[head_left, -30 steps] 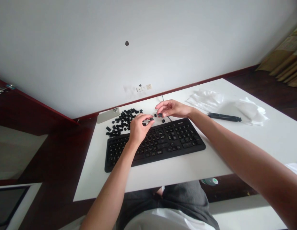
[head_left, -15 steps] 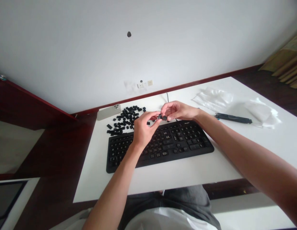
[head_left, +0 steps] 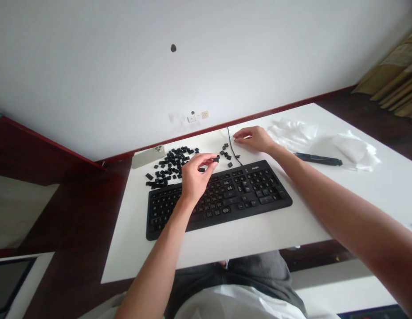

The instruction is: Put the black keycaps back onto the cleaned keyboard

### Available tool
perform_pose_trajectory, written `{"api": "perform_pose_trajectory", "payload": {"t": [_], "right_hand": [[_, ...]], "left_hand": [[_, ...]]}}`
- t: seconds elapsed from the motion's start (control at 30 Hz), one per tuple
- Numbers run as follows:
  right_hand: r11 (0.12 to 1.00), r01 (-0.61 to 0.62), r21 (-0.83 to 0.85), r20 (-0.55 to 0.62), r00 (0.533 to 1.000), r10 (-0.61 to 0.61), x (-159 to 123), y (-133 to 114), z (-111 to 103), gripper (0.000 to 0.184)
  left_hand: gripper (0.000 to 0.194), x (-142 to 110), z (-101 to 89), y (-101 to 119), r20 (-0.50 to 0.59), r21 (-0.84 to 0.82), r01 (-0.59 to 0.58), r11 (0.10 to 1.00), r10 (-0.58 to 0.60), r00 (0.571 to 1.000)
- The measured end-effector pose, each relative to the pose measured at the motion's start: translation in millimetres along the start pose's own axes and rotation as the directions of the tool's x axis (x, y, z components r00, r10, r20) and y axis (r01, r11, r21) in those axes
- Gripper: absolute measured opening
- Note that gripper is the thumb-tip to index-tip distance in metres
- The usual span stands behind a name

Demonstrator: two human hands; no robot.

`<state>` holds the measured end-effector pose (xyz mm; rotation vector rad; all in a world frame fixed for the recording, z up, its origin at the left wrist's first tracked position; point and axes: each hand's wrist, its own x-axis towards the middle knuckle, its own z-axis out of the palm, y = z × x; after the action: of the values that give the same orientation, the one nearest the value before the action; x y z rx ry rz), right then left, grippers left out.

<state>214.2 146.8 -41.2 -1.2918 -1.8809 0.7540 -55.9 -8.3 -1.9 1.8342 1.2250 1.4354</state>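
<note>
Above the upper edge of the black keyboard (head_left: 239, 189), my left hand (head_left: 196, 175) pinches a small black keycap (head_left: 216, 159) between thumb and fingertips. Much of the keyboard shows bare key seats, though some caps sit on its right part. My right hand (head_left: 254, 138) is at the far side of the white table, beside the keyboard cable (head_left: 230, 141), with its fingertips together close to the surface. Whatever those fingertips hold, if anything, is hidden. Between the hands lies a small group of loose keycaps (head_left: 225, 153); a larger pile of keycaps (head_left: 175, 160) spreads left of them.
A phone (head_left: 148, 156) lies at the table's back left, by the wall. To the right are a black long-handled tool (head_left: 319, 159), a thin clear plastic bag (head_left: 294, 132) and crumpled white material (head_left: 357, 151). Wall sockets (head_left: 198, 116) sit just above the table's back edge.
My right hand has left my left hand and moved back and right to the tabletop, uncovering the small keycap group and cable. My left hand stays above the keyboard, pinching a keycap.
</note>
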Motion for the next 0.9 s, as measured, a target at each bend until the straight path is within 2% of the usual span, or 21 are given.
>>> {"api": "perform_pose_trajectory", "payload": {"t": [0.13, 0.23, 0.5, 0.73, 0.9], "right_hand": [[0.998, 0.038, -0.056, 0.061, 0.998, -0.034, -1, -2, 4, 0.013], [0.996, 0.061, -0.067, 0.08, 0.995, -0.055, -2, -3, 6, 0.011], [0.99, 0.095, -0.108, 0.092, 0.992, -0.085, -2, -3, 2, 0.009], [0.981, 0.093, -0.169, 0.107, 0.991, -0.075, -3, -10, -5, 0.009], [0.98, 0.108, -0.169, 0.188, 0.979, -0.075, -4, -15, -12, 0.008]], "left_hand": [[0.018, 3, -1.0, -5, -0.015, -0.187, 0.161, 0.969, -0.167, 0.986], [0.023, 7, -6.0, -11, -0.024, -0.235, 0.236, 0.943, -0.248, 0.968], [0.032, 10, -15.3, -26, -0.021, -0.228, 0.362, 0.904, -0.377, 0.926], [0.026, 6, -11.8, -20, 0.076, -0.169, 0.439, 0.882, -0.432, 0.898], [0.022, 2, -9.5, -18, 0.173, -0.069, 0.464, 0.883, -0.447, 0.877]]}}
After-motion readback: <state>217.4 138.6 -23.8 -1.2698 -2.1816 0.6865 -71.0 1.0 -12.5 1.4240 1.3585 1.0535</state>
